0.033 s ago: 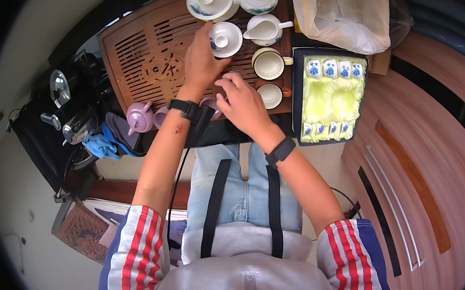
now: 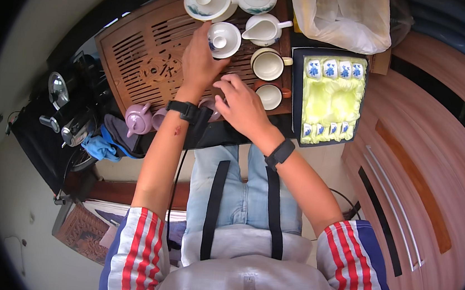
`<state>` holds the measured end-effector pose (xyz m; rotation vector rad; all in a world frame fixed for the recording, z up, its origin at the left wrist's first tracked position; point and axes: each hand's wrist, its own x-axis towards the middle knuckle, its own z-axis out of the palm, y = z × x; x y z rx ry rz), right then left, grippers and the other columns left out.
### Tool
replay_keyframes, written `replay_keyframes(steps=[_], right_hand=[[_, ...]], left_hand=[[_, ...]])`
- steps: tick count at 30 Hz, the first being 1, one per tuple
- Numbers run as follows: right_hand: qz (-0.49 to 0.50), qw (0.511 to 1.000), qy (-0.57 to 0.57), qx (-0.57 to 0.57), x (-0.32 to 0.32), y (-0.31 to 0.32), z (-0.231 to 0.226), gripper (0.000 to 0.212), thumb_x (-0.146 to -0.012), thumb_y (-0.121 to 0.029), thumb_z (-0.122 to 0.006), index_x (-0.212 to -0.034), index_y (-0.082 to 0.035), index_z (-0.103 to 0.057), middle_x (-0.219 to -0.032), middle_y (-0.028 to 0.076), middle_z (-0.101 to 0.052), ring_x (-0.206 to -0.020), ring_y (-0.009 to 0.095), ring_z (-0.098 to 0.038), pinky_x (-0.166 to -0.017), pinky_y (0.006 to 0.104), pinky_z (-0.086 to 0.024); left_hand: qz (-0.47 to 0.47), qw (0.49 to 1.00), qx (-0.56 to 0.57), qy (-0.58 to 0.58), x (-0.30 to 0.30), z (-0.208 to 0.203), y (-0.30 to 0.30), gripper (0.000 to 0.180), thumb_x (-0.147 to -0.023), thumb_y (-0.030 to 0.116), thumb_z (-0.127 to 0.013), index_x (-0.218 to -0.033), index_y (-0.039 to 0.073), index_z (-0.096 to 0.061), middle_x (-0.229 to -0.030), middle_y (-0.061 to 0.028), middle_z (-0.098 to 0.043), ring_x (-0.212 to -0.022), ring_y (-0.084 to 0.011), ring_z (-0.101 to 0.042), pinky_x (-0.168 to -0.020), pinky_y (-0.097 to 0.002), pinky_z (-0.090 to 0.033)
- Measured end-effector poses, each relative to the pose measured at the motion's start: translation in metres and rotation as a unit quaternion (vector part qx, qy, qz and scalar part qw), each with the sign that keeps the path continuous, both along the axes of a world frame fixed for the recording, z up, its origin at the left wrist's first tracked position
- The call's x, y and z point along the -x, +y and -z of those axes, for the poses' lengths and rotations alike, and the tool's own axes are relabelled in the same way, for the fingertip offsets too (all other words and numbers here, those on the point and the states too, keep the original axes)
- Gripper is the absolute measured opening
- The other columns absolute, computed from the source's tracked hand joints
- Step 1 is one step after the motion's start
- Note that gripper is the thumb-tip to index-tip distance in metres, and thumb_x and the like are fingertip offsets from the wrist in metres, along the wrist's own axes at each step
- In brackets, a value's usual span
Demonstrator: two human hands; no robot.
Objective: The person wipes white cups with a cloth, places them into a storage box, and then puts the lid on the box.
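Gleaming white lidded bowl (image 2: 229, 38), blue-marked

"What is sitting at the top right?"
"A whitish, crinkled plastic bag (image 2: 366, 37)."
"And on the left?"
"A blue cloth (image 2: 99, 147) is bunching near some shiny metal pieces (image 2: 58, 92), while a carved brown panel (image 2: 83, 226) is showing farther down."
"What is filling the far right?"
"Pinkish wood-grain panelling (image 2: 436, 153), with an orange-brown strip (image 2: 414, 184) running along."
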<state>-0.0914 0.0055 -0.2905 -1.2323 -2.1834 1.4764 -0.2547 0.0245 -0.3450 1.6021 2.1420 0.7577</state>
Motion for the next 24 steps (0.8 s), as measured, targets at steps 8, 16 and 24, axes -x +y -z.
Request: replay_keyframes(steps=[8,16,24], right_hand=[[0.009,1.000,0.003,-0.017,-0.009,-0.001,0.002,0.028,-0.090,-0.012,-0.067,-0.115,-0.002,-0.063,-0.116,0.013,-0.061,-0.100,0.035,-0.065,-0.085,0.0433,-0.054],[0.045,0.999,0.022,-0.011,-0.018,-0.003,-0.008,0.027,-0.091,-0.013,-0.066,-0.116,-0.004,-0.063,-0.110,0.013,-0.064,-0.098,0.035,-0.065,-0.084,0.0433,-0.054],[0.063,0.998,0.027,-0.007,-0.017,-0.004,-0.005,0.027,-0.091,-0.012,-0.066,-0.116,-0.004,-0.063,-0.108,0.015,-0.064,-0.096,0.036,-0.065,-0.083,0.0434,-0.053]], left_hand=[[0.002,0.999,0.025,0.035,-0.004,0.001,0.009,0.088,-0.058,0.018,-0.091,-0.135,0.005,-0.051,-0.123,-0.0142,-0.061,-0.113,-0.0372,-0.060,-0.088,-0.0451,-0.054],[0.013,0.998,0.058,0.038,0.002,-0.004,0.002,0.091,-0.058,0.020,-0.093,-0.135,0.004,-0.049,-0.123,-0.0156,-0.060,-0.113,-0.0367,-0.061,-0.090,-0.0431,-0.054],[-0.002,0.999,0.026,0.018,-0.001,-0.002,0.001,0.090,-0.060,0.024,-0.094,-0.135,0.004,-0.050,-0.121,-0.0169,-0.062,-0.111,-0.0377,-0.062,-0.090,-0.0444,-0.054]])
